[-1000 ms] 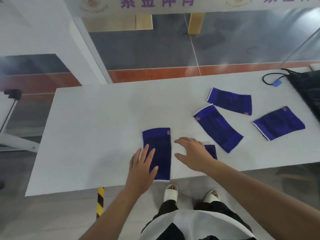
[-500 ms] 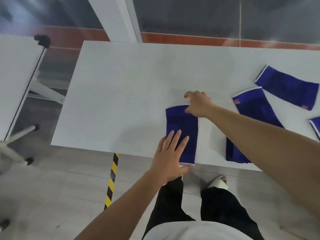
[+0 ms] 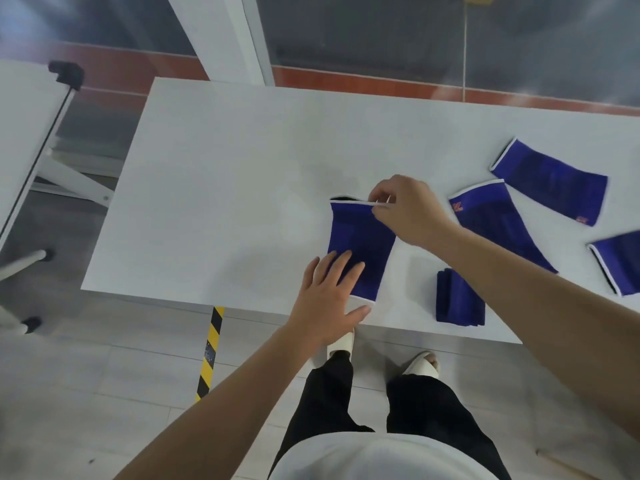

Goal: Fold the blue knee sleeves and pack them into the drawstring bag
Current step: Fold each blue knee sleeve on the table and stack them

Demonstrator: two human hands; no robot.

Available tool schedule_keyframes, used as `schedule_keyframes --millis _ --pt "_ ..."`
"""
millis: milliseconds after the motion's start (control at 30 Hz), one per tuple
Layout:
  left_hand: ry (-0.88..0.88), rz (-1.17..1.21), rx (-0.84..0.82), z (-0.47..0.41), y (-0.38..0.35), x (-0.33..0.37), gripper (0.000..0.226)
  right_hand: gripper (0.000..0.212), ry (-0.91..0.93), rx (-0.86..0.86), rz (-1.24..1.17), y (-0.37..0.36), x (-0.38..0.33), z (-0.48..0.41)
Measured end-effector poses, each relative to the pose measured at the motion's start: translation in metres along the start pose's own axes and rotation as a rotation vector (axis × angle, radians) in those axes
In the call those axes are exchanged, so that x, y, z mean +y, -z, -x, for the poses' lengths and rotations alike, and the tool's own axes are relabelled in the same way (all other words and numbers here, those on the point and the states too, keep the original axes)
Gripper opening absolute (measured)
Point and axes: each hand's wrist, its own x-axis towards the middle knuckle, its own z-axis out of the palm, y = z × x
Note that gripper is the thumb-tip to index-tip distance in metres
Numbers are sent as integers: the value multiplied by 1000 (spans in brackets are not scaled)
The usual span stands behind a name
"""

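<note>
A blue knee sleeve (image 3: 362, 237) lies lengthwise on the white table (image 3: 225, 188), near its front edge. My left hand (image 3: 329, 299) rests flat with spread fingers on the sleeve's near end. My right hand (image 3: 408, 211) pinches the sleeve's far white-trimmed rim and lifts it a little off the table. A folded blue sleeve (image 3: 459, 297) sits to the right by the front edge. Three flat sleeves lie further right: one (image 3: 498, 223) under my right forearm, one (image 3: 550, 181) behind it, one (image 3: 620, 261) at the frame's right edge. The drawstring bag is out of view.
A second white table (image 3: 24, 109) with a black clamp (image 3: 67, 72) stands at the left. A yellow-black striped tape strip (image 3: 211, 351) marks the floor below the table's front edge. My feet stand close to that edge. A white pillar (image 3: 221, 36) rises behind the table.
My right hand went from beside the sleeve to its far rim, closed on it and raised it. My left hand stayed pressed on the near end. The camera tilted down and left.
</note>
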Motion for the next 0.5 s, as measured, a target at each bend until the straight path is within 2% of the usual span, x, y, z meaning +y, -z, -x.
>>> schedule_keyframes --millis 133,267,500 --pt "53 19 122 47 -19 -6 63 17 183 110 57 -30 9 42" --pt "64 40 30 72 -37 -11 84 17 245 122 119 -72 20 79" --pt "49 19 20 71 -46 -12 81 20 266 126 136 -121 31 111"
